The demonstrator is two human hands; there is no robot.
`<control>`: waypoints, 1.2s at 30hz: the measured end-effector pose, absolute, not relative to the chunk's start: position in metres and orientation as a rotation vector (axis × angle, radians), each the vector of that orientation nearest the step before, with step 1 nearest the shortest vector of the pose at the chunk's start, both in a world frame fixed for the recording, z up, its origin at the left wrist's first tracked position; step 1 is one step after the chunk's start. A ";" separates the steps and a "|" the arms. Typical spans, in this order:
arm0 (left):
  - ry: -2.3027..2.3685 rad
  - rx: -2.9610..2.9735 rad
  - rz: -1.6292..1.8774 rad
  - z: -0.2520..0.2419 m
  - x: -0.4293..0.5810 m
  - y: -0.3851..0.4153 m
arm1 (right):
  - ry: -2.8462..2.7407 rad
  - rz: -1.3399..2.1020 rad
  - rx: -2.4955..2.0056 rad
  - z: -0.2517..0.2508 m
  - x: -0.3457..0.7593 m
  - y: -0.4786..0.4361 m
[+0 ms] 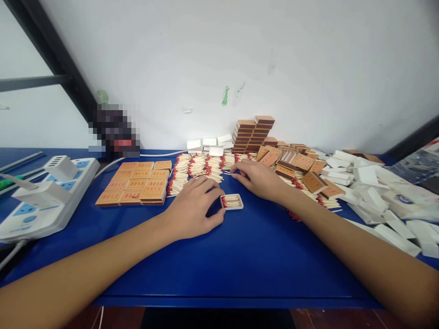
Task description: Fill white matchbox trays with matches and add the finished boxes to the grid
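My left hand (pixel 194 208) grips the left end of a small white matchbox tray (pixel 242 202), its thumb below and fingers above. Red-headed matches (pixel 233 201) lie side by side in the tray, heads to the left. Just beyond the tray, my right hand (pixel 259 179) is closed in a pinch at the front edge of the loose matches (pixel 197 167). A match or two (pixel 227 172) pokes out from its fingertips; the exact number cannot be made out.
Orange matchboxes (pixel 137 178) lie in rows at left, beside a white power strip (pixel 73 201). Stacked matchboxes (pixel 252 135) and white trays (pixel 202 145) stand against the wall. More matchboxes (pixel 302 161), loose matches and scattered white trays (pixel 370 196) cover the right side of the blue table (pixel 226 269).
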State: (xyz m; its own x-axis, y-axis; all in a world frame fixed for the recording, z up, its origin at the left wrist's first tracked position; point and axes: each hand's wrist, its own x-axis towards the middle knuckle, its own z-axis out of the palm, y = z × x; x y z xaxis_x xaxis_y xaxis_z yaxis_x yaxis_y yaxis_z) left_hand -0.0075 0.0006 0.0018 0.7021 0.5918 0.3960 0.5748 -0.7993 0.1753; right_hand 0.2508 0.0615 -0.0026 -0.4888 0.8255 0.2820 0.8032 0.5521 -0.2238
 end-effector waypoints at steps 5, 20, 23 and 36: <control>0.973 2.855 0.689 0.002 -0.008 0.001 | -2.374 0.140 -1.368 -0.002 0.245 0.061; 1.022 2.841 0.837 0.004 -0.010 0.005 | -2.426 0.265 -1.338 0.030 0.251 0.028; 1.020 2.851 0.853 0.003 -0.010 0.006 | -2.494 0.335 -1.287 0.035 0.245 0.014; 1.003 2.860 0.813 0.004 -0.012 0.006 | -2.560 0.292 -1.248 0.026 0.233 -0.001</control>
State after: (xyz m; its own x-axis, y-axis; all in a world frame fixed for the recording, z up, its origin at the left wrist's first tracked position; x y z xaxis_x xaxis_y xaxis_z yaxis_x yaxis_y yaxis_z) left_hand -0.0117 0.0062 0.0044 0.6614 0.5839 0.4708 0.5817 -0.7956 0.1694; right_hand 0.2333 -0.0011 0.0264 -0.5888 0.7925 0.1591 0.7364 0.6071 -0.2985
